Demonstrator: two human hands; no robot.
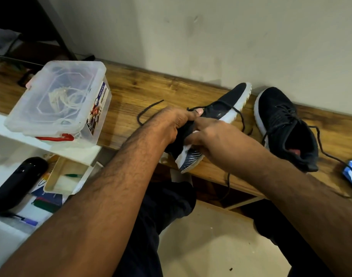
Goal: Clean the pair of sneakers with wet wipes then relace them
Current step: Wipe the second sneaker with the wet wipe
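Sneakers, two: one (221, 108) tilted on the wooden bench (143, 90), gripped by left hand (171, 124), right hand (213, 134) pressing white wipe (188, 147); one (285, 124) beside, laced. Plastic box (57, 100), one.

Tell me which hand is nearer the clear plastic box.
Left. The left hand grips the tilted sneaker at its heel end, on the side facing the clear plastic box. The right hand holds the same sneaker's sole side, farther from the box.
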